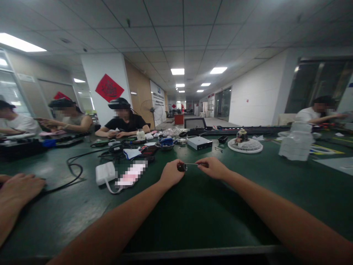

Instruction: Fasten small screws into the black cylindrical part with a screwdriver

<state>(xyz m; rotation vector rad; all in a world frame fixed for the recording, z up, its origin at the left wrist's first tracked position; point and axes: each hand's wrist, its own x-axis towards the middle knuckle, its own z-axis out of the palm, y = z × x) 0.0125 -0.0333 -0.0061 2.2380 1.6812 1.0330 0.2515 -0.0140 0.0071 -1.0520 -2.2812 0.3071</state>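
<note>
My left hand (172, 173) is closed around a small dark, rounded part (181, 167) with a shiny ring at its end; its exact kind is too small to tell. In my right hand (213, 168) is a screwdriver (203, 164), gripped by its dark handle. Its thin metal shaft points left, and the tip reaches my left hand just above the dark part. Whether the tip touches the part I cannot tell. Both hands are above the green table (209, 213), close together near the middle of the view.
Ahead are a grey metal box (199, 143), a small black tray (223, 139) and a white fan grille (245, 145) with a motor on it. A white adapter (105, 173) with a cable lies left. Clear plastic containers (297, 141) stand right. Another person's hand (23, 186) rests at far left.
</note>
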